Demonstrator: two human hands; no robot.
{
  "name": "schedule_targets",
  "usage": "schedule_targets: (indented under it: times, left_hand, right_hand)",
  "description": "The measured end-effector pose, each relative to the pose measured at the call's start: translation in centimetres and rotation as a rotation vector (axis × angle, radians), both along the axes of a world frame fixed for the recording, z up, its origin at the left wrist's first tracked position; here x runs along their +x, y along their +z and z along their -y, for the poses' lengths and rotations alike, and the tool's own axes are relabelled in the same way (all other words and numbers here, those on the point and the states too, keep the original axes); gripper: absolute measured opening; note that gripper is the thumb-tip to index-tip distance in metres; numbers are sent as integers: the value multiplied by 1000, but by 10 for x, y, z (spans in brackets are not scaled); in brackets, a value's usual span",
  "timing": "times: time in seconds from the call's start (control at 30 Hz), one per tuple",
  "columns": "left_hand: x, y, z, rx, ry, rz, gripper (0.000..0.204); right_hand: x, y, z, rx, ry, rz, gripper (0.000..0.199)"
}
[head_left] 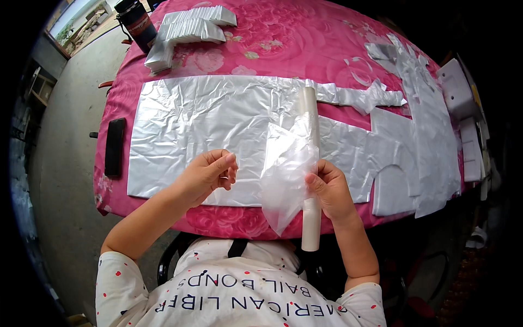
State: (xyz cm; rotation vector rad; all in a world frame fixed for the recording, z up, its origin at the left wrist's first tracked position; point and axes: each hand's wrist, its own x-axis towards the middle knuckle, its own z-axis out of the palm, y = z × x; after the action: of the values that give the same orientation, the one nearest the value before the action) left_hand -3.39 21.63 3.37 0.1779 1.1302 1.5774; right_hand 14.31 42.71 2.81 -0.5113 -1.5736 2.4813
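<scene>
My left hand [210,170] hovers over the silvery-white plastic sheets, fingers curled in and thumb against them; nothing shows in its grasp. My right hand [329,188] is closed, its thumb and fingers pinching thin clear plastic film [289,188] beside a pale roll [311,229]. The film hangs crumpled to the left of the roll. Lying lengthwise toward me, the roll crosses the sheets and juts past the table's near edge. Beneath lies a wide, wrinkled stack of plastic sheets [190,125]. Whether my right fingers also grip the roll, I cannot tell.
A pink floral tablecloth [283,32] covers the table. Folded plastic bundles [190,30] and a dark flask [136,24] stand at the far left. A black phone [114,147] lies at the left edge. Loose plastic pieces [430,131] cover the right side, near white containers [457,90].
</scene>
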Motion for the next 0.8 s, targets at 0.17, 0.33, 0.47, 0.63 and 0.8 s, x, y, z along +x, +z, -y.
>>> schedule_targets:
  times: [0.17, 0.33, 0.47, 0.63, 0.8]
  left_hand:
    - [27, 5, -13, 64, -143, -389, 29]
    - [19, 3, -10, 10, -99, -285, 19]
    - [2, 3, 6, -68, 25, -208, 16]
    - [-51, -11, 48, -348, 15, -368, 19]
    - [-92, -21, 86, -535, -26, -445, 16]
  right_hand:
    - [-9, 10, 17, 38, 104, 19, 16]
    - [-19, 10, 25, 31, 109, 6, 15]
    - [-1, -3, -4, -36, -28, -28, 11]
    - [61, -21, -100, 165, -317, 198, 13]
    - [159, -20, -231, 625, -752, 539, 14]
